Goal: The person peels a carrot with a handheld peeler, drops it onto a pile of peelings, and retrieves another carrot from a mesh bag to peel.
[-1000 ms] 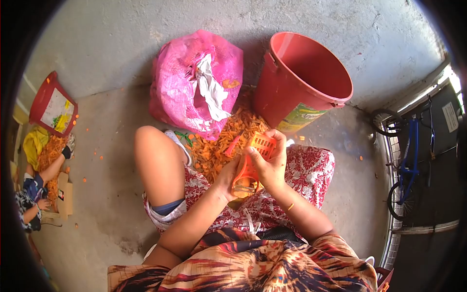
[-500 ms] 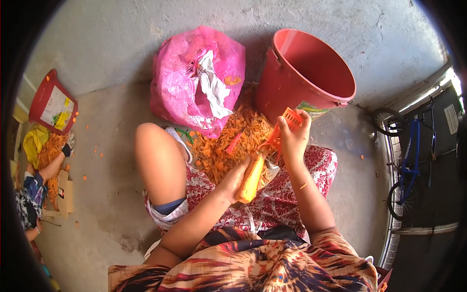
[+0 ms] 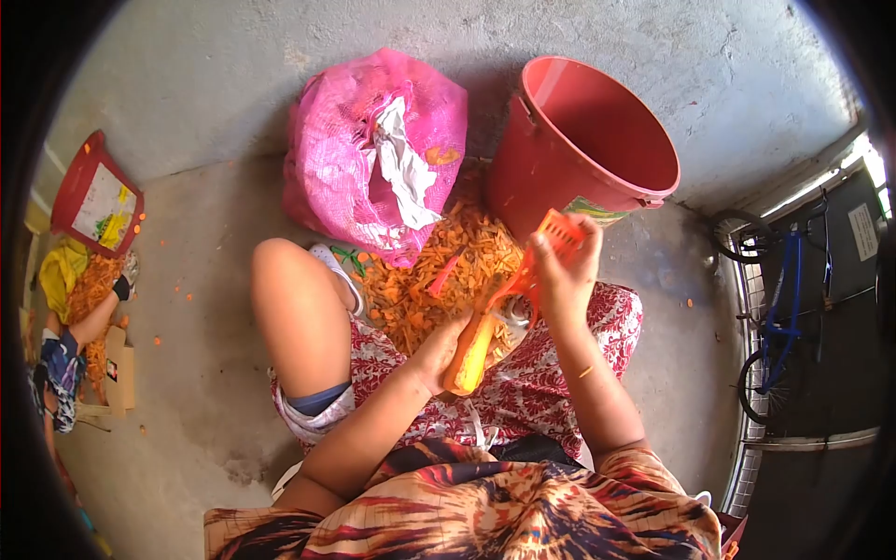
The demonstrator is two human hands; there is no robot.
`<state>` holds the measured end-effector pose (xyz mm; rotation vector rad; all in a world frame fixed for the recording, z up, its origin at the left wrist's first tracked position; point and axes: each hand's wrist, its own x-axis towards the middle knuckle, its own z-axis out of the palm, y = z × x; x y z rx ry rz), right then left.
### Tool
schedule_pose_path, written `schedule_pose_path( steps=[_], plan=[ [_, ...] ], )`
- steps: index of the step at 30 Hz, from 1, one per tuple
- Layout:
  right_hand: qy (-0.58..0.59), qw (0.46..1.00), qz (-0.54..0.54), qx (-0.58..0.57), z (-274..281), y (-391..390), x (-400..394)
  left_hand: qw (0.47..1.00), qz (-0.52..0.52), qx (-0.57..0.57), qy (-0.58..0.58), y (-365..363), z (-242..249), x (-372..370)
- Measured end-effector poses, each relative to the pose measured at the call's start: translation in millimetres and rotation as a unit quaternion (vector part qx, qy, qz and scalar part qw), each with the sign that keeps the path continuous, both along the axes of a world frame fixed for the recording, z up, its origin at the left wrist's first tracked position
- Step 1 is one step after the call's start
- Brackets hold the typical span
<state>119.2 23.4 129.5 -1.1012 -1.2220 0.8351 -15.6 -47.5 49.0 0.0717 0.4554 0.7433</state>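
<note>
My left hand (image 3: pixel 439 357) is wrapped round a thick carrot (image 3: pixel 474 357), its pale orange-yellow end toward my body. Held in my right hand (image 3: pixel 571 271) is an orange plastic peeler (image 3: pixel 562 233) with a slotted handle. The peeler's head reaches the carrot's far end; whether its blade touches cannot be made out. Beneath both hands, a heap of orange peelings (image 3: pixel 411 294) covers the floor between my legs. A narrow red-pink piece (image 3: pixel 443 277) lies on the heap.
A pink mesh sack (image 3: pixel 327 159) with white paper stands beyond the heap, beside a large red bucket (image 3: pixel 523 177). At left are another person's leg (image 3: pixel 93 322), more peelings, a red tub (image 3: pixel 70 201) and a cardboard box (image 3: pixel 119 364). A blue bicycle (image 3: pixel 782 308) leans at right.
The peeler's head has come down and left over the carrot's far end. My left hand and the carrot have shifted slightly left and toward my body.
</note>
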Motion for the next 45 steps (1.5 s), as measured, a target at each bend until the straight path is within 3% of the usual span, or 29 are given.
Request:
schedule_pose_path(
  steps=[2, 7, 14, 17, 18, 20, 24, 25, 29, 32, 35, 36, 37, 38, 40, 42, 45],
  plan=[
    [-0.055, 0.997, 0.0, 0.049, -16.2, -3.9, -2.8, 1.0, -0.007, -0.006, -0.012, 0.4, -2.9, 0.4],
    [0.022, 0.998, -0.036, 0.057, -17.0, 0.1, 1.2, 0.999, -0.019, 0.0, -0.044, -1.9, 7.7, -2.9],
    [-0.065, 0.997, -0.029, 0.039, -14.0, -3.7, -0.9, 0.995, -0.05, 0.03, -0.077, -1.6, 2.9, 0.4],
    [0.017, 0.994, -0.083, 0.068, -13.7, 21.1, 15.9, 0.997, -0.042, 0.042, -0.057, -2.4, -0.3, -1.4],
    [-0.085, 0.979, -0.164, 0.085, -8.7, 31.4, 22.3, 0.996, -0.044, 0.044, -0.06, -2.6, -1.0, -2.2],
    [-0.007, 0.985, -0.171, 0.012, -1.2, 29.0, 30.3, 0.997, -0.043, 0.044, -0.048, -0.9, 3.5, -2.5],
    [-0.031, 0.989, -0.107, 0.097, -8.7, 11.9, 16.3, 0.997, -0.013, 0.036, 0.062, -1.6, 14.0, 0.3],
    [-0.015, 0.995, -0.07, 0.069, -5.3, 3.9, 10.8, 0.994, -0.002, 0.037, 0.101, -1.5, 14.0, 1.4],
    [-0.012, 0.999, 0.014, 0.028, -6.2, -8.7, -7.7, 0.994, -0.012, 0.082, 0.066, -1.6, 8.6, 0.9],
    [-0.079, 0.995, -0.034, 0.049, -9.6, -4.9, -7.0, 0.994, -0.026, 0.102, 0.023, -5.1, 2.0, -1.2],
    [-0.033, 0.995, -0.093, -0.02, -11.6, 24.5, 16.3, 0.987, -0.037, 0.153, 0.034, -1.9, -2.5, -3.1],
    [-0.07, 0.977, -0.183, 0.079, -24.5, 47.5, 32.4, 0.985, -0.04, 0.159, 0.052, -3.1, 2.1, -4.5],
    [-0.071, 0.966, -0.245, 0.047, -33.4, 66.8, 58.0, 0.983, -0.043, 0.164, 0.069, -6.9, 9.5, -5.8],
    [-0.009, 0.966, -0.258, 0.022, -38.8, 79.3, 76.8, 0.981, -0.046, 0.168, 0.087, -10.0, 13.1, -6.4],
    [-0.049, 0.963, -0.262, 0.037, -18.8, 74.0, 73.6, 0.988, -0.046, 0.138, 0.056, -6.4, 4.6, -7.2],
    [-0.015, 0.984, -0.175, -0.001, 1.0, 49.7, 46.0, 0.995, -0.05, 0.082, -0.026, -2.4, -11.5, -8.7],
    [0.073, 0.997, -0.005, -0.015, -2.8, 18.3, 11.7, 0.998, 0.0, 0.042, -0.042, 5.1, -1.4, -4.7]
  ],
)
